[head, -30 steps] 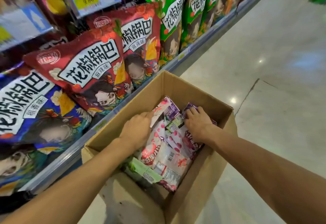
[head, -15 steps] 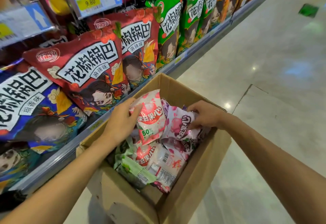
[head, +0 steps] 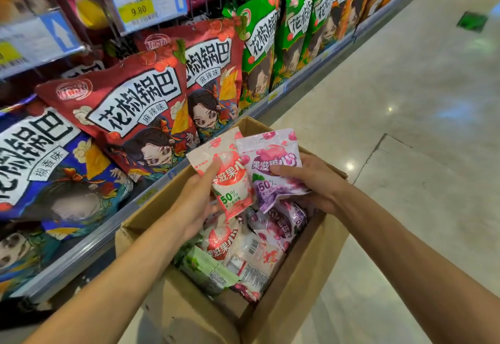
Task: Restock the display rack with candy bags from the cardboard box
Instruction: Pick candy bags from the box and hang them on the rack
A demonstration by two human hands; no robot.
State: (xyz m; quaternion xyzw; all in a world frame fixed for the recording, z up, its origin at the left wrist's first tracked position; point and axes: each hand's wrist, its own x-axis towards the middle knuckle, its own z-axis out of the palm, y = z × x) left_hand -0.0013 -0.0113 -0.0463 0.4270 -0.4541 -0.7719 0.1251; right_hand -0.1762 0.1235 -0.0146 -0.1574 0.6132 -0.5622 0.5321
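Nearest, the one cardboard box point(head: 297, 289) holds a loose heap of candy bags point(head: 238, 251), too overlapped to count. Above it two bags stand upright, long axes pointing up. The left hand point(head: 194, 203) pinches the pink bag point(head: 234, 178), thumb on its face, and the right hand point(head: 316, 181) pinches the purple bag point(head: 270, 158) likewise. The display rack point(head: 89, 243) lies beyond, up and left, so the left hand is nearer.

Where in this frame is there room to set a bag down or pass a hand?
Open: the tiled floor right of the cardboard box, and a bare strip at the box's near end, beside loose candy bags. Crowded: the shelf's snack bags overlap; the left hand and right hand hold a pink bag and a purple bag over the far end.
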